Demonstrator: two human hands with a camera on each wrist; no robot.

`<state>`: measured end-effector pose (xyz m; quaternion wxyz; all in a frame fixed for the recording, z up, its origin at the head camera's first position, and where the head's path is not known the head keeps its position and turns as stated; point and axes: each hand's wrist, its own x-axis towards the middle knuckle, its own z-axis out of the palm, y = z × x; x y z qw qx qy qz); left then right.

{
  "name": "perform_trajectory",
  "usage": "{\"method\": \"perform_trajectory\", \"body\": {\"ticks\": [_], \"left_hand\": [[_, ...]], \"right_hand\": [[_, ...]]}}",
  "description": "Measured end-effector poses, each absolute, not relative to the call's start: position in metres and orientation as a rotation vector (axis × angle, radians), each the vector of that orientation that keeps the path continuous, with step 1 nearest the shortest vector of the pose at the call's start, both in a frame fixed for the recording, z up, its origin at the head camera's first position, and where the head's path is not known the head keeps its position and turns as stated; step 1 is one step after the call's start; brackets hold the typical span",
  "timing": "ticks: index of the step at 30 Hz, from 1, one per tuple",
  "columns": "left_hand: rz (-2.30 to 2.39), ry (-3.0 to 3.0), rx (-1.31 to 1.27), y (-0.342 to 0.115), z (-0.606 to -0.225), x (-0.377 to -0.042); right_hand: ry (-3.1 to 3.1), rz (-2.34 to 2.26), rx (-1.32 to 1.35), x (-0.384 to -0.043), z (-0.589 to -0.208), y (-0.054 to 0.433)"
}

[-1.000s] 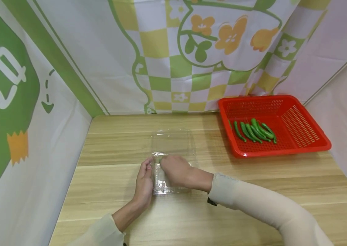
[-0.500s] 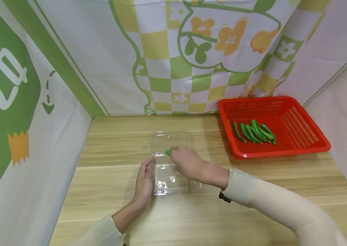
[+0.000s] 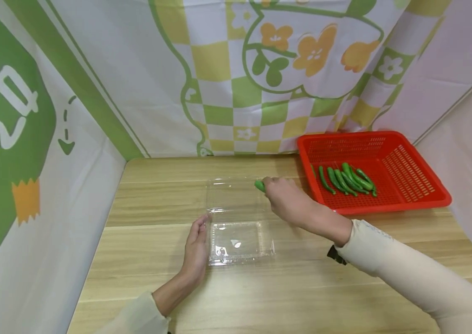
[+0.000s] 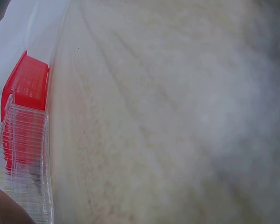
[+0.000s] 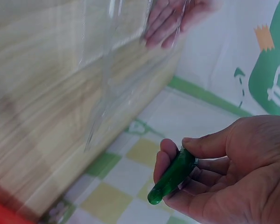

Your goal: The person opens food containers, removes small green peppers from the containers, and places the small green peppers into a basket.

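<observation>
A green chili pepper (image 3: 259, 185) is pinched between the thumb and fingers of my right hand (image 3: 289, 200), raised above the right end of the container's lid. The right wrist view shows the same chili pepper (image 5: 173, 176) slanting out past the fingertips. A clear plastic clamshell container (image 3: 242, 254) lies opened on the table, its lid (image 3: 236, 195) folded back away from me. Against the left wall of its base rests my left hand (image 3: 196, 253), fingers extended along the side. Only a sliver of that hand (image 4: 7, 207) enters the left wrist view.
A red plastic basket (image 3: 390, 206) stands at the back right, with several green chili peppers (image 3: 346, 180) lying in its left part. The wooden table (image 3: 144, 260) meets a patterned curtain (image 3: 252, 116) at the back and white cloth walls on both sides.
My right hand has risen out of the container and moved right and away from me toward the basket, carrying the chili pepper. The left hand has stayed at the container's side.
</observation>
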<state>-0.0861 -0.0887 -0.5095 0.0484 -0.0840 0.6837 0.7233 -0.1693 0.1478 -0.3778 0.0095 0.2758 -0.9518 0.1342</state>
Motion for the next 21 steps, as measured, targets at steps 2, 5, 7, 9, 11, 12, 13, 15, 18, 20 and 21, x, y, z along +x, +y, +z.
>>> {"method": "perform_trajectory", "body": {"ticks": [2,5,7,9,11,12,13,15,18,20,21], "left_hand": [[2.204,2.079,-0.240,-0.089,-0.509,-0.086],[2.203,2.067,-0.231,-0.090,-0.509,-0.086],[2.201,2.065,-0.235,-0.091,-0.509,-0.086],[2.203,2.063,-0.242,-0.091,-0.509,-0.086],[2.202,2.062,-0.243,-0.092,-0.509,-0.086],[2.202,2.062,-0.239,-0.092,-0.510,-0.085],[2.200,2.061,-0.237,-0.092,-0.510,-0.085],[2.199,2.063,-0.232,-0.092,-0.510,-0.086],[2.201,2.061,-0.241,-0.093,-0.511,-0.086],[2.201,2.063,-0.253,-0.093,-0.512,-0.086],[2.201,2.064,-0.259,-0.093,-0.512,-0.086]], "right_hand": [[-2.969,0.431,0.822,-0.172,-0.375,0.159],[-2.945,0.428,0.769,-0.176,-0.372,0.176],[-2.927,0.412,0.742,-0.179,-0.370,0.188],[-2.912,0.393,0.715,-0.182,-0.368,0.198],[-2.917,0.387,0.696,-0.184,-0.366,0.209],[-2.920,0.380,0.682,-0.184,-0.365,0.214],[-2.919,0.372,0.670,-0.185,-0.364,0.219],[-2.922,0.358,0.646,-0.186,-0.363,0.228],[-2.926,0.352,0.589,-0.189,-0.364,0.240],[-2.938,0.365,0.551,-0.190,-0.365,0.246],[-2.949,0.381,0.533,-0.191,-0.366,0.249]]}}
